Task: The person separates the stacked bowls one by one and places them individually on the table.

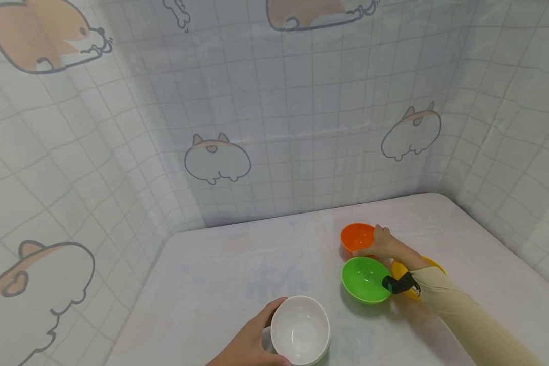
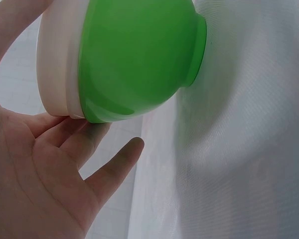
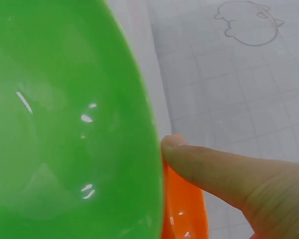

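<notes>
My left hand [image 1: 251,338] grips a stack of bowls at the near middle of the table, thumb on the near side and fingers round the far side. A white bowl [image 1: 300,330] is on top, nested in a green bowl [image 2: 139,59] whose foot is close over the cloth. Farther right, my right hand [image 1: 384,245] holds an orange bowl [image 1: 354,236] by its right side. The right thumb [image 3: 209,169] lies on the orange rim, beside a separate green bowl [image 1: 365,279] standing just in front.
A yellow bowl [image 1: 432,263] stands right of the separate green bowl, partly hidden under my right forearm. The pale cloth-covered table [image 1: 219,274] meets grid-patterned curtains [image 1: 293,127] with dog drawings at the back and both sides.
</notes>
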`<state>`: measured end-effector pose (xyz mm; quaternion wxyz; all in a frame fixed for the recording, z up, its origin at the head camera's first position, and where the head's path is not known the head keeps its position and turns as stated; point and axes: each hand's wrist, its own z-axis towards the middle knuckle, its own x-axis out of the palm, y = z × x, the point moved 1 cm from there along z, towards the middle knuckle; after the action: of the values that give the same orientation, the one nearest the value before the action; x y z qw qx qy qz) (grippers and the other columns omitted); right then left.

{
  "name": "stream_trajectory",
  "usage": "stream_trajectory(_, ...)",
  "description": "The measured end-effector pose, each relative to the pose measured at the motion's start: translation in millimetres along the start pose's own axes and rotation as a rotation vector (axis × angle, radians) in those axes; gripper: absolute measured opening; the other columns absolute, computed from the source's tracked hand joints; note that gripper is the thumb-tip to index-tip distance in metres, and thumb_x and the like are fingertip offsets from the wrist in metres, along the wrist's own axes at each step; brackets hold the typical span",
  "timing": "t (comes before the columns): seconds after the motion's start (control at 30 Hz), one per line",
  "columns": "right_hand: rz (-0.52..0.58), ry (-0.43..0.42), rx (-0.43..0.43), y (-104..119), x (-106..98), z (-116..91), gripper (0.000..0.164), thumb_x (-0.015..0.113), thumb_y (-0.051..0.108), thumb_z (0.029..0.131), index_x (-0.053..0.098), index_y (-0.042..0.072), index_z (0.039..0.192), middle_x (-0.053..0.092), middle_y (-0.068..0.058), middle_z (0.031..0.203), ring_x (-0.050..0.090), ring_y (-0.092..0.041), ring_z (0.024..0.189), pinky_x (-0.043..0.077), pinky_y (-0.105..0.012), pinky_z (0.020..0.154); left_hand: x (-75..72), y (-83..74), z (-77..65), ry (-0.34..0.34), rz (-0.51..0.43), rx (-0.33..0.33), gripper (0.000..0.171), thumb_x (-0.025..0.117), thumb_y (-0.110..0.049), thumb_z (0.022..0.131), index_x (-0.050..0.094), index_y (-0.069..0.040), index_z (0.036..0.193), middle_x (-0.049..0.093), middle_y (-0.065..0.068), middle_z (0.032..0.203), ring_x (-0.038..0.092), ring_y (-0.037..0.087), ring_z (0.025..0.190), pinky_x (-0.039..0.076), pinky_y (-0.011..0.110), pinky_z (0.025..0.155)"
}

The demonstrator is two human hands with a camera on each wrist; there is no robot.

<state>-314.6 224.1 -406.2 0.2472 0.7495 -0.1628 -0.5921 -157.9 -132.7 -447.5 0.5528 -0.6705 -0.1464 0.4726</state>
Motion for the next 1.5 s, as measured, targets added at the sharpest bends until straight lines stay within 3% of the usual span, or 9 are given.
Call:
stream_trajectory(0.27, 0.023, 0.038, 0.048, 3.4, -10.1, -4.8, 0.113, 0.066, 0.052, 0.073, 0.002, -0.021, 0.131, 0.017, -0.042, 0.127, 0.028, -0.052, 0.114, 0.028, -0.062, 0.09, 0.2, -1.5, -1.3, -0.004, 0.03, 0.004, 0.096, 0.079, -0.021, 0.069, 0.017, -0.031, 0.142, 0.037, -0.008, 0.136, 0.044, 0.013, 0.116, 0.042, 0.036, 0.086)
stream_trajectory(0.47, 0.04, 0.002, 0.009, 13.5, -19.7, -17.8, 0.11, 0.065, 0.049, 0.075, 0.002, -0.02, 0.132, 0.014, -0.041, 0.131, 0.023, -0.052, 0.118, 0.025, -0.062, 0.092, 0.2, -3.2, -1.7, -0.007, 0.043, 0.018, 0.097, 0.079, -0.021, 0.068, 0.017, -0.03, 0.142, 0.037, -0.006, 0.136, 0.044, 0.014, 0.116, 0.042, 0.036, 0.086)
stream_trajectory(0.67, 0.123, -0.028, -0.098, 31.0, -23.7, -38.6, 0.11, 0.065, 0.05, 0.076, 0.001, -0.016, 0.135, 0.006, -0.036, 0.138, 0.015, -0.05, 0.123, 0.02, -0.062, 0.094, 0.5, -4.0, -2.8, -0.008, 0.041, 0.006, 0.096, 0.079, -0.022, 0.068, 0.018, -0.031, 0.142, 0.038, -0.006, 0.135, 0.044, 0.013, 0.116, 0.042, 0.035, 0.086)
stream_trajectory(0.87, 0.2, -0.045, -0.253, 52.8, -14.8, -59.2, 0.109, 0.069, 0.048, 0.073, 0.004, -0.008, 0.14, 0.014, -0.028, 0.141, 0.024, -0.041, 0.124, 0.024, -0.059, 0.095, 1.8, -2.5, -3.5, -0.014, 0.06, 0.039, 0.098, 0.08, -0.023, 0.067, 0.018, -0.029, 0.142, 0.038, -0.005, 0.135, 0.045, 0.013, 0.115, 0.042, 0.035, 0.086)
stream_trajectory(1.03, 0.173, -0.06, -0.354, 74.3, -5.1, -76.0, 0.109, 0.071, 0.056, 0.065, 0.013, 0.005, 0.143, 0.018, -0.014, 0.145, 0.022, -0.032, 0.129, 0.024, -0.054, 0.098, 2.4, -3.2, -3.8, -0.012, 0.042, 0.039, 0.097, 0.08, -0.021, 0.067, 0.019, -0.029, 0.142, 0.039, -0.005, 0.135, 0.044, 0.013, 0.115, 0.042, 0.035, 0.085)
stream_trajectory(1.2, 0.141, -0.059, -0.431, 90.8, 8.0, -88.8, 0.105, 0.07, 0.061, 0.06, 0.02, 0.021, 0.143, 0.028, 0.0, 0.142, 0.038, -0.021, 0.121, 0.032, -0.047, 0.096, 2.3, -2.8, -4.0, -0.009, 0.037, 0.028, 0.097, 0.08, -0.022, 0.067, 0.019, -0.03, 0.142, 0.039, -0.006, 0.135, 0.044, 0.013, 0.115, 0.042, 0.035, 0.085)
stream_trajectory(1.3, 0.091, -0.039, -0.48, 97.6, 15.7, -95.9, 0.103, 0.068, 0.063, 0.061, 0.019, 0.024, 0.143, 0.026, 0.006, 0.142, 0.036, -0.016, 0.122, 0.033, -0.043, 0.097, 2.5, -2.1, -3.5, -0.007, 0.036, 0.013, 0.096, 0.079, -0.021, 0.068, 0.018, -0.031, 0.142, 0.039, -0.007, 0.135, 0.044, 0.013, 0.115, 0.042, 0.036, 0.085)
stream_trajectory(1.4, 0.038, -0.015, -0.528, 102.7, 23.3, -100.6, 0.103, 0.067, 0.064, 0.062, 0.018, 0.024, 0.143, 0.021, 0.011, 0.144, 0.025, -0.011, 0.128, 0.029, -0.041, 0.1, 2.5, -2.9, -2.6, -0.002, 0.031, 0.006, 0.095, 0.078, -0.02, 0.069, 0.018, -0.031, 0.142, 0.038, -0.007, 0.135, 0.044, 0.013, 0.115, 0.042, 0.036, 0.085)
stream_trajectory(1.5, 0.006, 0.042, -0.566, 105.5, 31.4, -102.6, 0.103, 0.068, 0.062, 0.062, 0.017, 0.024, 0.143, 0.021, 0.01, 0.144, 0.027, -0.012, 0.128, 0.033, -0.041, 0.097, 2.3, -3.5, -2.5, 0.002, 0.027, 0.017, 0.095, 0.078, -0.02, 0.07, 0.017, -0.03, 0.142, 0.037, -0.006, 0.136, 0.044, 0.013, 0.115, 0.043, 0.034, 0.085)
